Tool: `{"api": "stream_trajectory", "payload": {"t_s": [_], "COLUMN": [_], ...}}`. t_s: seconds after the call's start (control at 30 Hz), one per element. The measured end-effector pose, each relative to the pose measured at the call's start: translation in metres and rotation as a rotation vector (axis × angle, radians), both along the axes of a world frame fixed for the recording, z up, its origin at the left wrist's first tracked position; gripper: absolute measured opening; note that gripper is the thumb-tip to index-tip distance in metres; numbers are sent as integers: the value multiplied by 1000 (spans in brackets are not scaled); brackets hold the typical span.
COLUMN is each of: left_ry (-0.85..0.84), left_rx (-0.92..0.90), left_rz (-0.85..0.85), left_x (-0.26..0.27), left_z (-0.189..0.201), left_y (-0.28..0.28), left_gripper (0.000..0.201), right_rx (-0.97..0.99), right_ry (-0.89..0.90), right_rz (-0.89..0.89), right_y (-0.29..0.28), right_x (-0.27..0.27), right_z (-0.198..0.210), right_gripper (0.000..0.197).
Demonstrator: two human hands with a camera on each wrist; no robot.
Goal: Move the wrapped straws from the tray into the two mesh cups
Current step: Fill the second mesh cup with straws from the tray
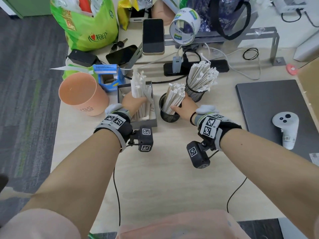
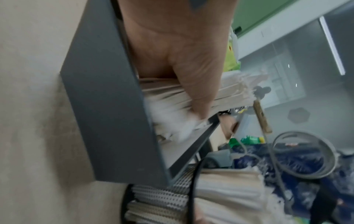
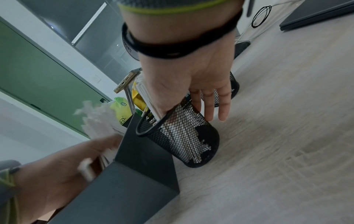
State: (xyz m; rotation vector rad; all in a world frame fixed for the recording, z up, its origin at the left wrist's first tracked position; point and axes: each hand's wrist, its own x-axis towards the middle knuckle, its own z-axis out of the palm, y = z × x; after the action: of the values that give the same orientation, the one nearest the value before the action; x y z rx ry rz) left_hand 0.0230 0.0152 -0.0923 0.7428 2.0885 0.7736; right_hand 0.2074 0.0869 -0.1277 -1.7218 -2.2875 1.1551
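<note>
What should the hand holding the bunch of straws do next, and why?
Probably lift the bunch clear of the tray and carry it to the near mesh cup. The left hand already grips it, tilted up with its lower ends inside the tray, while the right hand steadies that cup, which looks to have room.

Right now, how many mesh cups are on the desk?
2. The near cup stands beside the tray, under the right hand; the far cup stands just behind it.

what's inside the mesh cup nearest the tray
The near mesh cup holds a bundle of wrapped straws leaning away, steadied by the right hand. Through the mesh the straws reach the bottom, but the hand covers part of the opening.
</note>
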Motion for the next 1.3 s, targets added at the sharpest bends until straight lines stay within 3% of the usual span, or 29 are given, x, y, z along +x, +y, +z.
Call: {"api": "stream_trajectory", "payload": {"t_s": [0.17, 0.5, 0.7, 0.83, 0.97, 1.1, 1.23, 1.3], "left_ry": [27, 67, 88, 116, 295, 260, 319, 292], "left_rx": [121, 84, 78, 94, -54, -30, -17, 46], "left_rz": [90, 111, 88, 57, -26, -41, -116, -110], "left_x": [-4, -3, -3, 2, 7, 5, 3, 4], "left_z": [6, 7, 8, 12, 17, 18, 24, 27], "left_y": [-2, -4, -7, -5, -3, -7, -9, -8], "left_gripper": [42, 40, 31, 35, 41, 39, 19, 20], "right_rx": [-12, -61, -66, -24, 57, 85, 52, 42], "right_ry": [9, -60, 119, 172, 120, 108, 167, 186], "right_rz": [-2, 49, -38, -70, -37, 8, -63, -102], "right_y": [0, -1, -6, -8, -7, -8, -7, -5], "right_x": [1, 1, 0, -11, -25, -30, -27, -24], "right_z": [4, 17, 29, 37, 46, 47, 51, 51], "right_gripper": [68, 75, 59, 85, 73, 55, 35, 33]}}
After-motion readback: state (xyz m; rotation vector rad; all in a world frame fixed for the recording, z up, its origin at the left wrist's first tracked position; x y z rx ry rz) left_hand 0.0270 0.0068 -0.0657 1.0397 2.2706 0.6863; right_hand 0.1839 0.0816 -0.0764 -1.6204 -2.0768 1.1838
